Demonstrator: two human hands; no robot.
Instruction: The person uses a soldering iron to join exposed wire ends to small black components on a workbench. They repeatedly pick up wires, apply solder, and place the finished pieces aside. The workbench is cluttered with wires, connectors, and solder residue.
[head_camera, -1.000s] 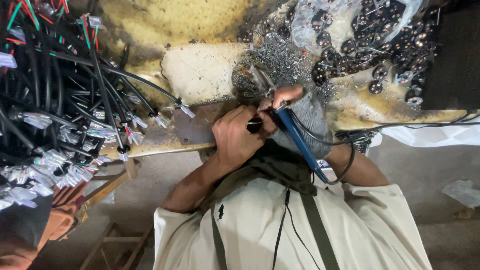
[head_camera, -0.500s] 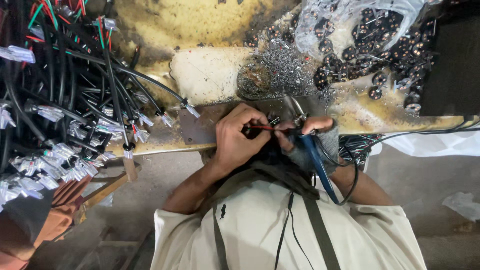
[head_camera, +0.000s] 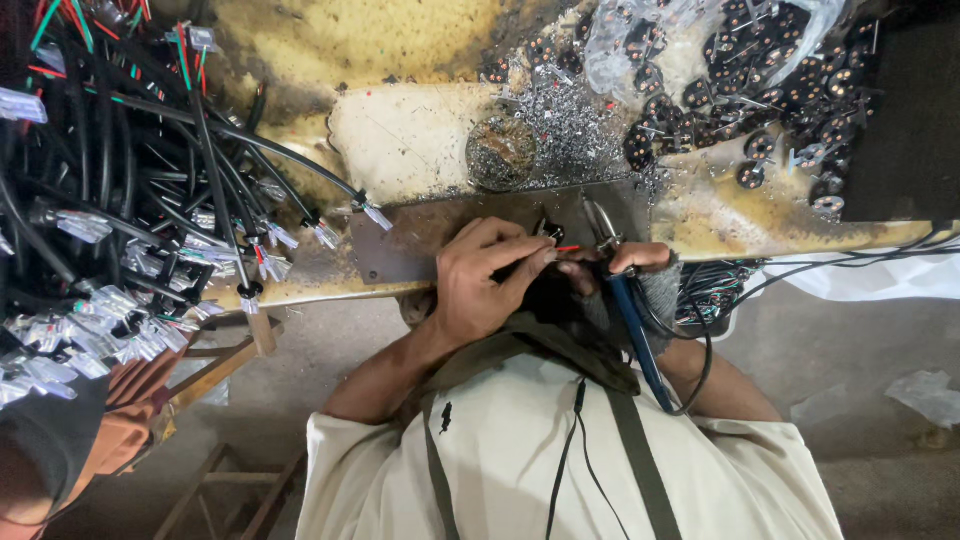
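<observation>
My left hand (head_camera: 488, 280) is bare and rests on the edge of a dark metal plate (head_camera: 420, 245), pinching a thin red wire (head_camera: 567, 248) between thumb and fingers. My right hand (head_camera: 640, 268) wears a grey fingerless glove and grips a blue-handled soldering iron (head_camera: 632, 320) whose metal tip (head_camera: 598, 225) points up beside the red wire. The fingertips of both hands almost touch. A small dark round part (head_camera: 548, 230) sits just above the left fingers. The iron's black cord (head_camera: 690, 370) loops down over my right forearm.
A thick bundle of black cables with clear plugs (head_camera: 130, 220) fills the left. Metal scraps and a wire-wool ball (head_camera: 500, 150) lie on the stained yellow bench (head_camera: 400, 130). A clear bag of dark round parts (head_camera: 740, 80) lies top right. Another person's orange sleeve (head_camera: 130, 410) shows bottom left.
My right hand has come down with the soldering iron from near the metal scraps to meet my left hand. The left hand stayed on the plate and now pinches the red wire.
</observation>
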